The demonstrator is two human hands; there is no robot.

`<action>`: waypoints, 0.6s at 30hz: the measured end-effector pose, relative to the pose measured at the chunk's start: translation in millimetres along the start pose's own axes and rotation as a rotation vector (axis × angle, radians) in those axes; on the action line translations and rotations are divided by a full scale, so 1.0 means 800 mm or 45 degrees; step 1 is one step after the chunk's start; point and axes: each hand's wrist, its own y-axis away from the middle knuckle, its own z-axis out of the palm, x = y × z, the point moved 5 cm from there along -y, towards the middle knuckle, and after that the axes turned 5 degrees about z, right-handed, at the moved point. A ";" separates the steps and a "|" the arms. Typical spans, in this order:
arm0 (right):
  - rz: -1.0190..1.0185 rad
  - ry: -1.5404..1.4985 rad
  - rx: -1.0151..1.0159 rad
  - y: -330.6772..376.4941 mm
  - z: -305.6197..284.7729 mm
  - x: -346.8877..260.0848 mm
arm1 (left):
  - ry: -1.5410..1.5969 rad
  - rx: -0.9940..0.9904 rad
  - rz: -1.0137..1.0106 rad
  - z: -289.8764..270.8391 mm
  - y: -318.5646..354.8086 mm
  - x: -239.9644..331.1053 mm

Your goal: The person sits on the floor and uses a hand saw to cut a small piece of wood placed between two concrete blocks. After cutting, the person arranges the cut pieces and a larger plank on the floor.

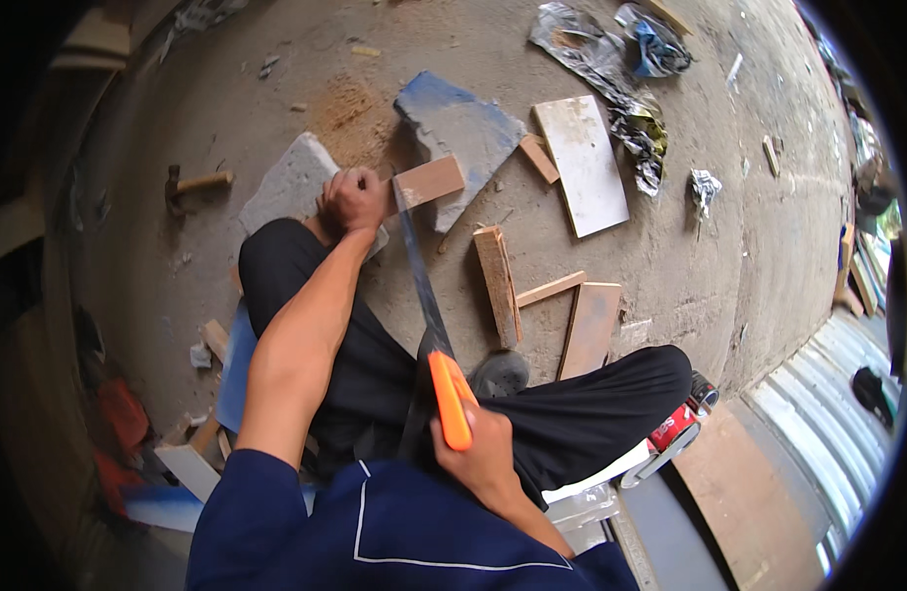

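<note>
A reddish-brown wooden board (431,184) lies across two rough concrete blocks, the grey-white one (294,177) on the left and the blue-stained one (460,133) on the right. My left hand (353,200) is closed over the board and presses it down. In my right hand (481,443) is the orange handle of a handsaw (421,271), gripped near my lap. The saw's blade slants up and away from me, its far end at the board just right of my left hand. Sawdust (350,123) is heaped on the ground behind the blocks.
A hammer (197,184) lies at the left. Right of the blocks are a white-faced board (583,165), wood offcuts (498,286) and crumpled plastic (596,49). By my right knee stand a red can (673,428) and a plywood sheet (759,502), near corrugated metal (818,394).
</note>
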 end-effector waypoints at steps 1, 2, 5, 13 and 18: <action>0.036 0.040 0.009 0.025 -0.008 0.012 | -0.049 -0.071 -0.018 0.000 -0.002 0.001; 0.065 0.022 0.040 0.022 -0.012 0.017 | -0.038 -0.072 -0.024 0.002 -0.001 0.001; -0.036 0.064 0.103 -0.038 -0.003 0.012 | 0.018 -0.013 -0.016 0.003 -0.010 0.005; 0.092 0.152 0.046 -0.018 -0.002 -0.022 | -0.026 0.016 -0.057 0.007 0.000 -0.006; 0.193 0.022 0.149 -0.017 -0.010 -0.001 | 0.091 0.008 -0.078 0.007 0.004 0.008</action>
